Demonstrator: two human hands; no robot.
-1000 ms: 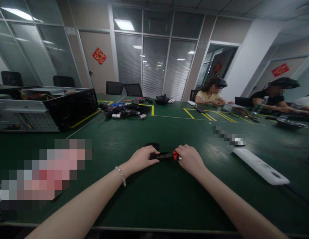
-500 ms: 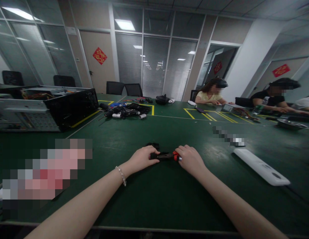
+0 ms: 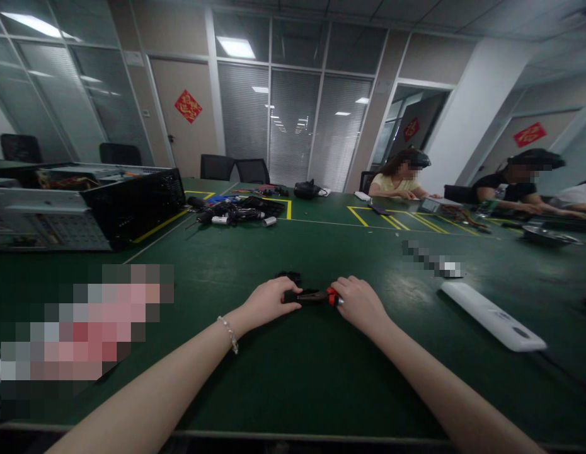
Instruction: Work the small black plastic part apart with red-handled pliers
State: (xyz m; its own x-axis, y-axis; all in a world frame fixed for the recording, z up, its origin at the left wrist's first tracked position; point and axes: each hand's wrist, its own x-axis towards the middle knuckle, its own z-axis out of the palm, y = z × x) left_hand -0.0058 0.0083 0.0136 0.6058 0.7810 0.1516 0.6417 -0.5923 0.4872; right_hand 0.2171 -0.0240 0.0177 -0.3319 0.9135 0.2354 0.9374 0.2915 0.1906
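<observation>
Both of my hands are at a pair of pliers [image 3: 314, 297] with a dark metal middle and red on its right part, lying low over the green table [image 3: 293, 378]. My left hand [image 3: 270, 297] is closed, thumb and fingers pinching a black piece at the pliers' left end. Around the red part at the other end, my right hand [image 3: 361, 304] is closed; a small silver bit shows under its fingers. Just behind my left fingertips lies a small black object [image 3: 289, 276], partly hidden, its kind unclear.
An opened computer case [image 3: 137, 205] stands at the left. Tools and cables [image 3: 236, 209] are heaped farther back, near a black headset [image 3: 309, 189]. A white power strip [image 3: 494, 315] lies at the right, beside a blurred-out item [image 3: 430, 258]. Co-workers [image 3: 401, 176] sit at the far right.
</observation>
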